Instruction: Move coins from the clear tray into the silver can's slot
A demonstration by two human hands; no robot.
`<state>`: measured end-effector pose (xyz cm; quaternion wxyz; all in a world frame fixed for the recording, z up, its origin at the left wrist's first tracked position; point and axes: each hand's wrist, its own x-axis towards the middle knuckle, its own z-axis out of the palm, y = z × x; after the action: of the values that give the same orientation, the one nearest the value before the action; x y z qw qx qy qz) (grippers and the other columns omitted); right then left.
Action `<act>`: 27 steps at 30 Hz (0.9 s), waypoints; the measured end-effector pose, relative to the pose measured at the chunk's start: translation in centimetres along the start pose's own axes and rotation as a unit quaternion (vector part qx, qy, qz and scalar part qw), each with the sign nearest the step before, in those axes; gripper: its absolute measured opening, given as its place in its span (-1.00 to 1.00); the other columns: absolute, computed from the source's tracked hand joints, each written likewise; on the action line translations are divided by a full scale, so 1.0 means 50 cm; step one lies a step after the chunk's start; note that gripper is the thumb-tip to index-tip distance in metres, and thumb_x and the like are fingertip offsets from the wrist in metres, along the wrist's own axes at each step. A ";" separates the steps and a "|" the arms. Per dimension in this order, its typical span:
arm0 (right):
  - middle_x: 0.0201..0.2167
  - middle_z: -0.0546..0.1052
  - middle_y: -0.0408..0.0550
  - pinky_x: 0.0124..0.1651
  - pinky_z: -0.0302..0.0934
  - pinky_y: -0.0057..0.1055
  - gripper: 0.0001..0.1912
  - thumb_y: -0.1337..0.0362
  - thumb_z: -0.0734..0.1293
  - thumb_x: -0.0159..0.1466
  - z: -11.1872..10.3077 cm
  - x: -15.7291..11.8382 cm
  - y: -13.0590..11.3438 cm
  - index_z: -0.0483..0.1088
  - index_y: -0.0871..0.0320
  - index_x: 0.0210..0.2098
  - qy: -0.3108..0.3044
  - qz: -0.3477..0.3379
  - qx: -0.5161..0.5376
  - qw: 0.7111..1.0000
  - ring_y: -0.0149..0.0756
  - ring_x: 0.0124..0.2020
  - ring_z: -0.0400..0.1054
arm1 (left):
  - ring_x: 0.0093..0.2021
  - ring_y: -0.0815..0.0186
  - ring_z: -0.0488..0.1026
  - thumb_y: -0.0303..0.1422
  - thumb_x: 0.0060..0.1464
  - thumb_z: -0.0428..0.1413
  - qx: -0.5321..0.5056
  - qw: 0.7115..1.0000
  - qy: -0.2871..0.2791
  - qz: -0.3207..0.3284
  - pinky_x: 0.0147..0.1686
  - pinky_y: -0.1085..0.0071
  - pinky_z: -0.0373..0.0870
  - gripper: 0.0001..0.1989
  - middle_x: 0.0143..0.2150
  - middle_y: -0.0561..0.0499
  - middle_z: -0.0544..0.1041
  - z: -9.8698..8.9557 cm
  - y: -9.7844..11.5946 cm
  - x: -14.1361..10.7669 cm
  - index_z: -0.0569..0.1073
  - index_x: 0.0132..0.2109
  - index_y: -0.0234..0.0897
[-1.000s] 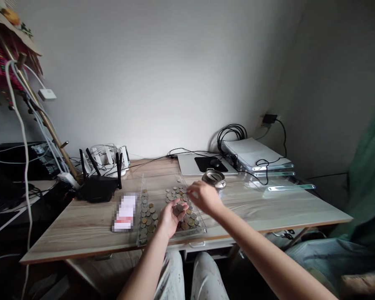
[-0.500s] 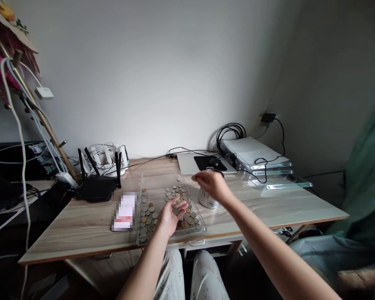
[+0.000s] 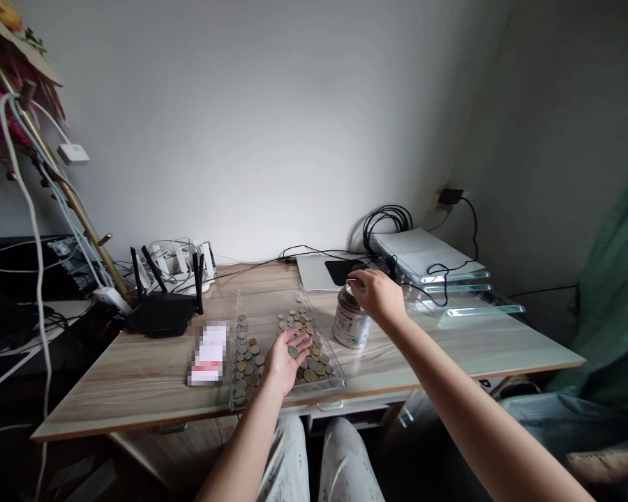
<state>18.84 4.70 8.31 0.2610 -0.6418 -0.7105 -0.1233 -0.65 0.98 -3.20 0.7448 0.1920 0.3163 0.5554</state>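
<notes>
My left hand [image 3: 285, 359] is turned palm up over a clear plastic tray [image 3: 235, 401], its fingers spread, with a silver coin [image 3: 293, 351] resting on it. Many silver and brassy coins [image 3: 241, 367] lie scattered in the tray below. To the right of the tray stands a round metal tin [image 3: 352, 326] with a printed label, upright on the desk. My right hand [image 3: 377, 293] is at the tin's top, thumb and fingers pinched together. The coin in that pinch is hard to see now, hidden by the fingertips and the tin's upper edge.
A phone [image 3: 209, 354], blurred out, lies left of the tray. Behind it stands a black router [image 3: 165, 314] with antennas. A silver laptop [image 3: 310, 273] with a black mouse pad [image 3: 340, 272] lies behind the tin. Stacked clear trays [image 3: 434, 261] and cables fill the right back.
My right hand has moved right, from in front of the tin to its top, carrying a coin in its pinch. The left hand has spread its fingers slightly, baring the coin on it.
</notes>
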 end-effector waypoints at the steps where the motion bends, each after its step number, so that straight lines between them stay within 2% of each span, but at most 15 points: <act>1: -0.30 0.44 -0.05 -0.32 0.08 -0.49 -0.73 0.25 0.11 0.16 0.004 -0.019 -0.021 0.38 0.10 -0.26 0.005 -0.034 0.022 0.999 -0.33 -0.25 0.25 | -0.15 0.24 0.39 -0.22 0.03 -0.10 -0.010 1.000 0.000 0.000 -0.16 0.36 0.25 -0.64 -0.17 -0.18 0.42 -0.001 0.000 0.001 0.29 -0.08 -0.34; 3: -0.31 0.43 -0.07 -0.33 0.09 -0.51 -0.75 0.25 0.09 0.18 0.026 -0.066 -0.070 0.38 0.09 -0.31 -0.055 -0.120 0.064 0.989 -0.38 -0.30 0.26 | -0.15 0.25 0.39 -0.16 0.02 -0.10 -0.030 1.000 0.003 -0.001 -0.19 0.39 0.26 -0.59 -0.17 -0.16 0.42 -0.003 0.000 0.001 0.26 -0.04 -0.32; 5: -0.32 0.42 -0.08 -0.32 0.10 -0.52 -0.79 0.23 0.13 0.16 0.061 -0.115 -0.117 0.38 0.08 -0.32 -0.144 -0.208 0.084 0.964 -0.37 -0.29 0.26 | -0.19 0.29 0.40 -0.11 0.01 -0.10 -0.042 0.999 0.007 -0.002 -0.24 0.42 0.27 -0.54 -0.20 -0.12 0.43 -0.003 0.001 -0.001 0.24 0.00 -0.28; 6: -0.32 0.42 -0.07 -0.32 0.10 -0.52 -0.80 0.23 0.15 0.16 0.079 -0.136 -0.136 0.37 0.09 -0.32 -0.170 -0.231 0.081 0.955 -0.36 -0.28 0.25 | -0.22 0.31 0.41 -0.08 0.00 -0.11 -0.043 0.999 0.008 -0.002 -0.26 0.43 0.27 -0.52 -0.23 -0.09 0.43 -0.002 0.001 -0.002 0.23 0.02 -0.26; 8: -0.31 0.41 -0.03 -0.30 0.10 -0.50 -0.81 0.27 0.15 0.16 0.107 -0.164 -0.164 0.36 0.13 -0.32 -0.189 -0.244 0.058 0.949 -0.32 -0.25 0.25 | -0.30 0.33 0.41 -0.05 -0.01 -0.12 -0.035 0.999 0.009 -0.004 -0.31 0.44 0.28 -0.48 -0.30 -0.04 0.44 0.000 0.002 -0.005 0.22 0.03 -0.24; 10: -0.32 0.41 0.00 -0.31 0.10 -0.49 -0.79 0.29 0.12 0.19 0.115 -0.168 -0.170 0.36 0.16 -0.34 -0.191 -0.237 0.035 0.952 -0.31 -0.26 0.26 | -0.35 0.34 0.40 -0.02 -0.02 -0.13 -0.024 1.000 0.004 -0.005 -0.34 0.45 0.27 -0.47 -0.35 -0.02 0.44 0.000 0.002 -0.007 0.23 0.03 -0.24; 13: -0.35 0.42 -0.02 -0.36 0.08 -0.51 -0.73 0.26 0.07 0.22 0.086 -0.127 -0.140 0.37 0.14 -0.35 -0.156 -0.196 0.038 0.967 -0.34 -0.31 0.27 | -0.25 0.32 0.40 -0.04 -0.01 -0.13 -0.017 1.000 -0.019 -0.010 -0.26 0.43 0.25 -0.49 -0.27 -0.06 0.45 -0.003 0.002 -0.005 0.25 0.01 -0.25; 16: -0.30 0.44 -0.06 -0.35 0.08 -0.52 -0.71 0.24 0.05 0.21 0.036 -0.053 -0.073 0.38 0.08 -0.28 -0.054 -0.092 0.054 0.993 -0.37 -0.31 0.27 | -0.05 0.28 0.31 -0.09 0.03 -0.15 0.011 0.999 -0.043 -0.014 -0.11 0.40 0.17 -0.55 -0.09 -0.13 0.40 -0.005 0.003 -0.003 0.30 -0.04 -0.27; 18: -0.30 0.45 -0.08 -0.35 0.08 -0.50 -0.73 0.23 0.10 0.17 0.013 -0.006 -0.024 0.39 0.07 -0.27 -0.015 -0.020 0.030 0.999 -0.35 -0.30 0.28 | 0.00 0.26 0.27 -0.11 0.04 -0.16 0.039 0.998 -0.041 0.002 -0.07 0.38 0.13 -0.57 -0.04 -0.15 0.37 -0.004 0.002 -0.002 0.34 -0.09 -0.29; 21: -0.38 0.46 -0.08 -0.39 0.08 -0.48 -0.78 0.28 0.19 0.05 0.005 0.039 0.030 0.44 0.07 -0.36 -0.058 0.055 -0.034 0.996 -0.31 -0.34 0.29 | -0.02 0.25 0.29 -0.16 0.03 -0.12 0.071 0.997 -0.020 0.030 -0.06 0.36 0.12 -0.62 -0.04 -0.16 0.37 0.000 -0.005 -0.004 0.37 -0.14 -0.31; 24: -0.41 0.46 -0.07 -0.42 0.08 -0.47 -0.79 0.33 0.22 -0.02 0.011 0.047 0.044 0.46 0.08 -0.42 -0.110 0.073 -0.061 0.989 -0.29 -0.37 0.30 | -0.08 0.25 0.33 -0.25 -0.01 -0.05 0.100 0.993 -0.006 0.067 -0.11 0.36 0.17 -0.71 -0.08 -0.16 0.40 0.001 -0.017 -0.008 0.39 -0.20 -0.33; 25: -0.41 0.46 -0.06 -0.41 0.09 -0.47 -0.79 0.32 0.21 -0.01 0.011 0.043 0.041 0.45 0.08 -0.41 -0.103 0.070 -0.059 0.991 -0.29 -0.36 0.30 | -0.11 0.25 0.34 -0.27 -0.03 -0.03 0.115 0.990 -0.005 0.079 -0.14 0.35 0.19 -0.73 -0.09 -0.16 0.41 0.000 -0.019 -0.008 0.40 -0.22 -0.33; 27: -0.34 0.46 -0.04 -0.35 0.11 -0.45 -0.75 0.29 0.17 0.06 0.013 0.027 0.023 0.43 0.08 -0.31 -0.045 0.043 -0.038 0.997 -0.27 -0.29 0.29 | -0.15 0.22 0.36 -0.30 -0.06 0.01 0.177 0.979 -0.010 0.101 -0.16 0.33 0.21 -0.77 -0.14 -0.16 0.43 -0.005 -0.013 -0.003 0.42 -0.26 -0.33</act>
<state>19.78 6.36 8.31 0.2099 -0.6862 -0.6878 -0.1099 -0.38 0.64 -3.74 0.6422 0.3570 0.3809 0.5613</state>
